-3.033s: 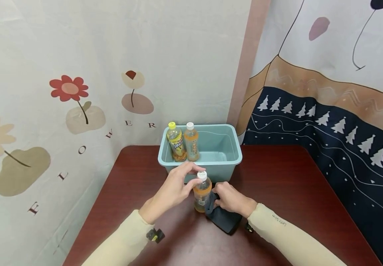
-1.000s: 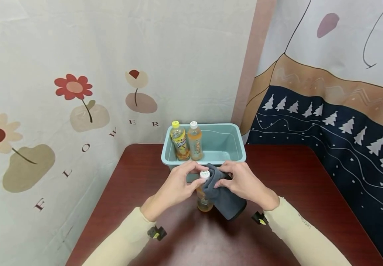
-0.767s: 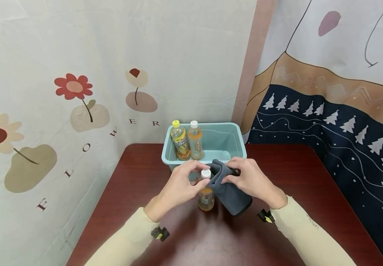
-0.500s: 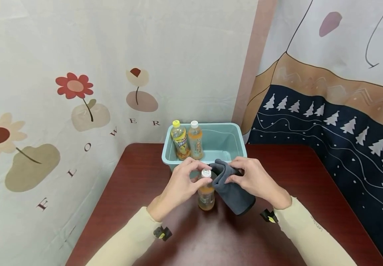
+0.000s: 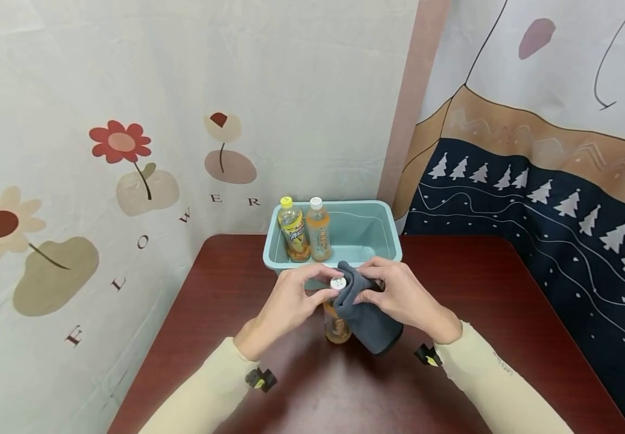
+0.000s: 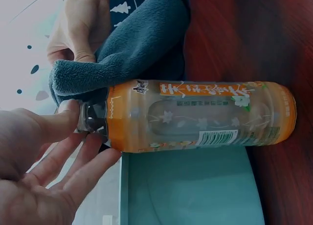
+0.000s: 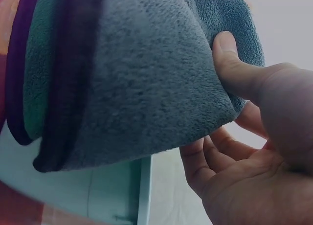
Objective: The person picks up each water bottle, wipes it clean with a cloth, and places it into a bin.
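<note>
A clear bottle (image 5: 337, 325) with an orange label and white cap stands upright on the table in front of the bin. My left hand (image 5: 289, 299) pinches it at the cap between thumb and fingers. In the left wrist view the bottle's barcode and white lettering show. A folded dark grey cloth (image 5: 373, 322) hangs from my right hand (image 5: 401, 293), which pinches its upper part. The cloth lies against the bottle's neck and shoulder, as the left wrist view shows. In the right wrist view, my right thumb (image 7: 227, 51) presses on the cloth, whose body drapes away from the hand.
Behind the hands stands a light blue bin (image 5: 363, 265). On its left side it holds a yellow-capped bottle (image 5: 295, 235) and a white-capped bottle (image 5: 320, 235). The dark red table (image 5: 220, 301) backs onto printed curtains (image 5: 312, 102).
Since three seconds ago, my right hand has raised the cloth from beside the bottle's body to its neck. In the last half second it came left against the cap, and the bottle's label turned.
</note>
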### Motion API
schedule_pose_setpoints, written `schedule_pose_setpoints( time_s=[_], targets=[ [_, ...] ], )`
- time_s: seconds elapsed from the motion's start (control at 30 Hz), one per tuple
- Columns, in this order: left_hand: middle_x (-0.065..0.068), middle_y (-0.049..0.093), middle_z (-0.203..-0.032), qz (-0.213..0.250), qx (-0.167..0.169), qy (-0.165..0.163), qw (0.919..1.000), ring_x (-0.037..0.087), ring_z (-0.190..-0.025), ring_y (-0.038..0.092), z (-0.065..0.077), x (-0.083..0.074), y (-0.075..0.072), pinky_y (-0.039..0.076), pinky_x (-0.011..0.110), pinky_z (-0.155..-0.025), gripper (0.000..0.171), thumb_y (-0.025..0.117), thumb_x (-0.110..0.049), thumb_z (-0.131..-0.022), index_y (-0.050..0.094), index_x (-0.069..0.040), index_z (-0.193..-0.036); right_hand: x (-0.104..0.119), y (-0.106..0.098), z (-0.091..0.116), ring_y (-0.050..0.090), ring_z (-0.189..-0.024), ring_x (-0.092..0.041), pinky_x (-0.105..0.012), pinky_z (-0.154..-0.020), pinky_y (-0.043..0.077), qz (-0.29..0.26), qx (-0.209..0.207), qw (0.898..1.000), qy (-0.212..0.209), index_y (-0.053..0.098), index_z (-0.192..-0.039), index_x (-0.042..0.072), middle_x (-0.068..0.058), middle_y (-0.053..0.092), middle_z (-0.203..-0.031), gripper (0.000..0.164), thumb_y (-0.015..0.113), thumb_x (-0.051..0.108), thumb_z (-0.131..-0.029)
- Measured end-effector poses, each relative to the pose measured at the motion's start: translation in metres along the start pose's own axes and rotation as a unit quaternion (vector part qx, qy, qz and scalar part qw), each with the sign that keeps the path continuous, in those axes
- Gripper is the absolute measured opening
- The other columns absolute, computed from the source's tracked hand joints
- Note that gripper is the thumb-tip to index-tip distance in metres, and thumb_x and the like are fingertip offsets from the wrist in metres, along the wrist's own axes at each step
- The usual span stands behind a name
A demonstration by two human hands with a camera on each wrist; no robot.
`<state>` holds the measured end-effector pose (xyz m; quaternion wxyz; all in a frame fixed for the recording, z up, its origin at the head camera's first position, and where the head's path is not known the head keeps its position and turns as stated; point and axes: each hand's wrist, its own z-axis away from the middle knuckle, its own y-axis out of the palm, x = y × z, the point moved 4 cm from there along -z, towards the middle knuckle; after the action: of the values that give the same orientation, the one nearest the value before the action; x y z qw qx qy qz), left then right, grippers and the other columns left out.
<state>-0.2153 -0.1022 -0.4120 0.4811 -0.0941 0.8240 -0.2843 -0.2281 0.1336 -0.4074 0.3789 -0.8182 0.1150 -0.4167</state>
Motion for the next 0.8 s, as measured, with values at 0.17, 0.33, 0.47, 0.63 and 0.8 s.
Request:
schedule_pose_setpoints(
  time_s=[0.17, 0.33, 0.47, 0.63, 0.8],
  targets=[
    [-0.001, 0.088, -0.128, -0.024, 0.011, 0.001, 0.9996, 0.019, -0.104, 0.080, -0.002, 0.000, -0.003, 0.063, 0.022, -0.069, 0.032, 0.093, -0.010, -0.101, 0.087, -0.020, -0.130, 0.003, 0.012, -0.003, 0.078, -0.114, -0.017, -0.037, -0.098, 0.072, 0.016, 0.014, 1.000, -0.010, 0.088, -0.133, 0.008, -0.002, 0.082, -0.128, 0.043, 0.101, 0.016, -0.092],
    [-0.002, 0.088, -0.124, -0.028, 0.021, 0.003, 0.9994, 0.020, -0.111, 0.084, -0.004, 0.001, -0.004, 0.066, 0.025, -0.086, 0.033, 0.094, -0.011, -0.100, 0.086, -0.020, -0.130, 0.003, 0.017, -0.003, 0.077, -0.115, -0.018, -0.034, -0.095, 0.071, 0.038, 0.041, 0.998, -0.010, 0.087, -0.133, 0.007, -0.005, 0.080, -0.128, 0.046, 0.102, 0.020, -0.092],
    [-0.003, 0.088, -0.121, -0.031, 0.027, 0.004, 0.9992, 0.015, -0.110, 0.084, -0.004, 0.000, -0.003, 0.068, 0.030, -0.094, 0.033, 0.095, -0.012, -0.099, 0.085, -0.019, -0.130, 0.002, 0.021, 0.000, 0.077, -0.117, -0.021, -0.033, -0.096, 0.072, 0.049, 0.067, 0.997, -0.009, 0.084, -0.140, 0.004, -0.008, 0.078, -0.131, 0.057, 0.103, 0.023, -0.090],
    [-0.003, 0.087, -0.122, -0.035, 0.035, 0.000, 0.9988, 0.015, -0.112, 0.083, -0.004, 0.001, -0.001, 0.068, 0.029, -0.094, 0.034, 0.094, -0.013, -0.100, 0.083, -0.019, -0.132, -0.001, 0.023, 0.004, 0.078, -0.118, -0.022, -0.035, -0.097, 0.072, 0.057, 0.069, 0.996, -0.006, 0.081, -0.145, 0.002, -0.010, 0.079, -0.133, 0.066, 0.105, 0.024, -0.087],
    [-0.003, 0.087, -0.123, -0.041, 0.034, 0.003, 0.9986, 0.016, -0.113, 0.083, -0.004, 0.000, 0.000, 0.068, 0.031, -0.096, 0.034, 0.094, -0.013, -0.101, 0.082, -0.019, -0.132, -0.006, 0.027, 0.007, 0.079, -0.115, -0.023, -0.033, -0.094, 0.073, 0.056, 0.064, 0.996, -0.001, 0.081, -0.143, 0.001, -0.011, 0.081, -0.130, 0.065, 0.106, 0.021, -0.087]
  ],
)
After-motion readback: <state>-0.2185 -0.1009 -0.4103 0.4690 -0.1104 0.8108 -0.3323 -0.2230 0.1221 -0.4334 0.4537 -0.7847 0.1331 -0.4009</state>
